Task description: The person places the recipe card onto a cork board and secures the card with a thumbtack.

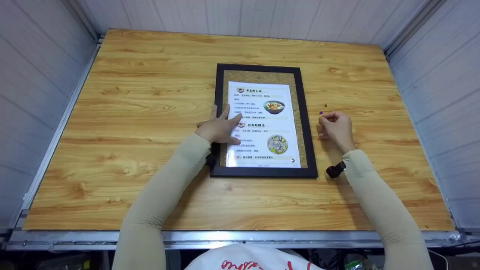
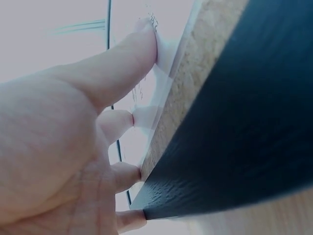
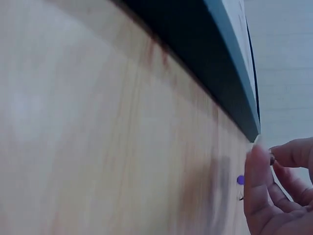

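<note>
A printed recipe sheet point(image 1: 258, 150) with food pictures lies on a black-framed cork board point(image 1: 262, 172). Near its lower right corner shows a small round metallic spot point(image 1: 293, 160). My left hand point(image 1: 217, 129) rests with spread fingers over the board's left edge, several fingertips on the sheet. To the right of the board, my right hand point(image 1: 338, 129) is just above the table, thumb and fingers pinching a small brownish pushpin-like piece point(image 3: 272, 158), mostly hidden by the fingers. Beside these fingertips a purple pushpin point(image 1: 321, 112) lies on the table.
A tiny dark piece point(image 1: 325, 105) lies on the wooden table point(image 1: 150, 93) just beyond the purple pushpin. Pale panel walls point(image 1: 240, 17) close off the back and both sides, and a metal rail point(image 1: 210, 236) runs along the front edge.
</note>
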Action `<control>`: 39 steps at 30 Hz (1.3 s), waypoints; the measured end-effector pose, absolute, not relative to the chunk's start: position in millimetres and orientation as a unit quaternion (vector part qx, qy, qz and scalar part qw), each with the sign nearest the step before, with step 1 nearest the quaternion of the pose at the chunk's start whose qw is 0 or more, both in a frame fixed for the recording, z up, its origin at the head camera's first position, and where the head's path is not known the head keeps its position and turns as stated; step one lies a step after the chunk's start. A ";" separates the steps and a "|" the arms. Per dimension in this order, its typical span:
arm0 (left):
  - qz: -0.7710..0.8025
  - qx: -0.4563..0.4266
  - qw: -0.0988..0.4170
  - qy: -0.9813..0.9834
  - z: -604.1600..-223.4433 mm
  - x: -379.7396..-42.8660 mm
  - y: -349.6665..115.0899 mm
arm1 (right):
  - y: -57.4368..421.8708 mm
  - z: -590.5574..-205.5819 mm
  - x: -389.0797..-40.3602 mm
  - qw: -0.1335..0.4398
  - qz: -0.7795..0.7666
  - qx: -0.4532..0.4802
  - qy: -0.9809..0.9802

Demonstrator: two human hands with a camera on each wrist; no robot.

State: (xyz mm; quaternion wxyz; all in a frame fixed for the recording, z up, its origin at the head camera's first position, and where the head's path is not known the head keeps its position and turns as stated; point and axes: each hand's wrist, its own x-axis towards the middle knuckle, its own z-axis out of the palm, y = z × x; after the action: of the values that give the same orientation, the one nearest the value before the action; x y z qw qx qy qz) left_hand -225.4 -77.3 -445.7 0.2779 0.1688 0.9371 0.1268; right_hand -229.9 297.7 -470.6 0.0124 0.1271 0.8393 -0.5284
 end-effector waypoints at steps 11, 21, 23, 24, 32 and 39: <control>0.136 0.160 0.284 0.935 -445.1 -226.1 -78.7 | 256.9 -460.0 -217.5 0.048 -0.566 0.038 0.822; 0.126 0.147 0.291 0.937 -445.5 -227.8 -75.0 | 208.8 -449.8 -200.9 0.122 -0.532 -0.078 0.835; 0.125 0.144 0.292 0.937 -445.5 -227.4 -74.8 | 201.0 -449.8 -196.7 0.129 -0.529 -0.103 0.833; 0.124 0.143 0.293 0.937 -445.4 -227.2 -74.8 | 197.2 -450.5 -194.7 0.134 -0.528 -0.114 0.831; 0.105 0.153 0.288 0.940 -446.3 -226.8 -75.7 | 162.5 -454.0 -180.5 0.153 -0.525 -0.179 0.818; 0.105 0.152 0.283 0.941 -446.5 -226.8 -76.6 | 131.4 -456.5 -174.8 0.128 -0.500 -0.212 0.830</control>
State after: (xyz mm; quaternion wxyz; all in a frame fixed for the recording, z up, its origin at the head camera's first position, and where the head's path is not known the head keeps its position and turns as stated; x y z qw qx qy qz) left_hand -226.8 -76.6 -446.5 0.2830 0.1520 0.9411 0.1052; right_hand -174.8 131.4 -456.5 0.1281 -0.2118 0.8299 -0.5000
